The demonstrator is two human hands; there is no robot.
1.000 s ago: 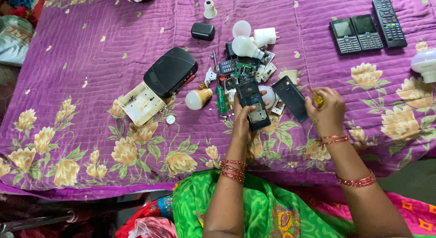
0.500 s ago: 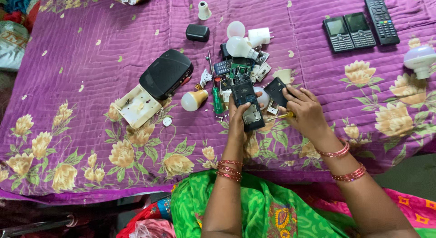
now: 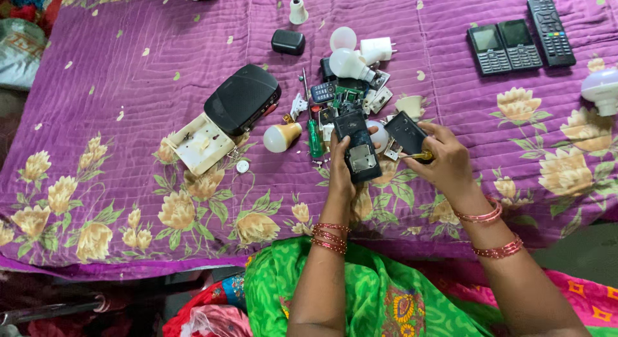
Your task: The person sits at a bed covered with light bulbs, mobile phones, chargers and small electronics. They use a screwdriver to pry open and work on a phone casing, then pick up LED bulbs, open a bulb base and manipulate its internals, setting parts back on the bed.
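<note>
Centre of the frame: left hand (image 3: 339, 173) wrapped round an opened black phone body (image 3: 356, 146), fingers closed on its sides, back plate off and a pale metal panel facing up, presumably tilted that way to keep the insides in view. Just right of it, right hand (image 3: 443, 164) with fingers pinched shut on a small yellow-handled tool (image 3: 420, 155), its tip hidden; a flat black cover piece (image 3: 404, 132) tucked against the same hand, whether gripped or only resting against it cannot be told.

Directly above the hands, a tight heap of loose parts (image 3: 341, 95): green circuit boards, a small keypad, white bulbs, a white plug adapter. Kept close, likely for easy reach. A green-handled screwdriver (image 3: 313, 134) lying upright in the picture just left of the phone body, beside a bulb with an orange base (image 3: 280, 136).

Centre left: black rounded speaker (image 3: 243, 99) resting partly on an opened white plastic housing (image 3: 201, 142). Above, a small black rounded case (image 3: 288, 41) and a white lamp socket (image 3: 297, 10).

Upper right: two dark keypad phones (image 3: 503, 46) side by side, a black remote (image 3: 550, 31) next to them, well apart from the heap. Right edge: a white and lilac lamp (image 3: 602, 89).

Everything on a purple quilted bedspread (image 3: 129, 66) with cream flowers. No readable labels or packages apart from a crumpled bag (image 3: 19, 47) at the upper left edge.
</note>
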